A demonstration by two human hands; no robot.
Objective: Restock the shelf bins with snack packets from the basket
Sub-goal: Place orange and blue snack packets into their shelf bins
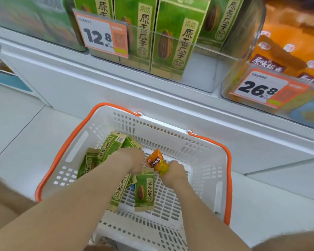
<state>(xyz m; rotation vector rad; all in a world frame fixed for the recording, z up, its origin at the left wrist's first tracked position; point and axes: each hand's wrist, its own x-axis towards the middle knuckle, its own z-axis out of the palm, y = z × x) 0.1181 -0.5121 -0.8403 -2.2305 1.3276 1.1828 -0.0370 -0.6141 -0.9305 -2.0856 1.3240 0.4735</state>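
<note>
Down in the white orange-rimmed basket (205, 165), right hand (176, 172) grips a crinkly orange snack packet (155, 161) with dark label; left hand (132, 159) over green seed packets (144, 189), grip unclear

White floor (16, 134) — white basket (203, 160) on it

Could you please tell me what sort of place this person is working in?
Most likely a shop's snack aisle: price tags clipped to clear shelf bins of green packets, and a white shopping basket on the floor holding more.
</note>
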